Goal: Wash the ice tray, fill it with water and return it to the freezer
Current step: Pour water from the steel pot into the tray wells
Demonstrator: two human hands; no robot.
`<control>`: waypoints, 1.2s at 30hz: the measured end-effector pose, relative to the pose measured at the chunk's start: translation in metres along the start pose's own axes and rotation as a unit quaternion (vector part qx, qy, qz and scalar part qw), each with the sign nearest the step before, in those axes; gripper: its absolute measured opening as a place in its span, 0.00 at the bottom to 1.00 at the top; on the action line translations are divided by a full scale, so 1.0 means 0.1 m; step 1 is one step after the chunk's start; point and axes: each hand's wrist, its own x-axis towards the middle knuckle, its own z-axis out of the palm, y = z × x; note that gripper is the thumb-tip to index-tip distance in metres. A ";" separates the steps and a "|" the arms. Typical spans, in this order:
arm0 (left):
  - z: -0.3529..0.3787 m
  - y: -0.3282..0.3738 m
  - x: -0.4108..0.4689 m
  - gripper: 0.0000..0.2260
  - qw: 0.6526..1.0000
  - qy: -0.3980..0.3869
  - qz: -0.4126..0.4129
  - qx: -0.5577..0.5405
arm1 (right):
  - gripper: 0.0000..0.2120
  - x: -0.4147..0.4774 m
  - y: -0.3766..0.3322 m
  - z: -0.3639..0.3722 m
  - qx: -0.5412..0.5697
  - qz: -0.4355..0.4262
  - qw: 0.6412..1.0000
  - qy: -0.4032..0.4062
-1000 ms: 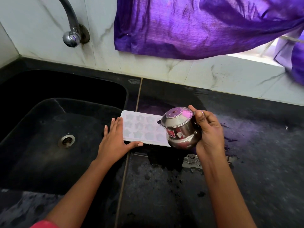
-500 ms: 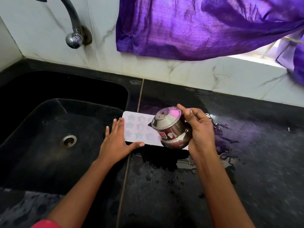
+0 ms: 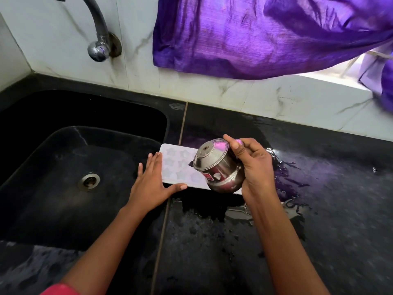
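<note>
Fingers (image 3: 151, 165) of the left hand (image 3: 153, 185), straight and held close together, lie flat at the left end of the ice tray (image 3: 177, 167), with the thumb spread along the tray's near edge. They pinch nothing. To the left of this hand lies the black sink (image 3: 53, 150), with its round metal drain (image 3: 88, 181) in the floor of the basin. A curved tap (image 3: 98, 42) is mounted on the white tiled wall (image 3: 53, 39) above it. The ice tray, white with star-shaped moulds, rests flat on the dark countertop (image 3: 212, 252) just beside the sink, its left end at the sink's rim. Its right end is hidden behind the steel pot (image 3: 219, 169). The pot is held tilted above the right part of the tray. Its flat round end faces up and to the left, and a red label shows on its side. Whether water is leaving the pot cannot be told. The right hand (image 3: 256, 167) grips the pot from the right, with the fingers curled round its body and the thumb laid on its upper edge. To the right of this hand a puddle (image 3: 285, 182) spreads over the countertop. Above, a purple cloth (image 3: 255, 35) hangs in front of the wall.
</note>
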 end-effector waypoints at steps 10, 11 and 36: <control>-0.01 0.02 -0.01 0.49 1.000 0.005 -0.005 -0.002 | 0.06 0.02 -0.05 0.01 -0.007 -0.009 1.000 -0.004; -0.01 0.02 -0.01 0.49 1.000 0.003 -0.006 -0.001 | 0.06 0.02 -0.05 0.01 -0.009 -0.011 1.000 -0.004; -0.04 0.01 -0.02 0.49 1.000 -0.005 -0.002 -0.021 | 0.13 0.01 0.04 0.00 0.092 0.016 0.995 0.041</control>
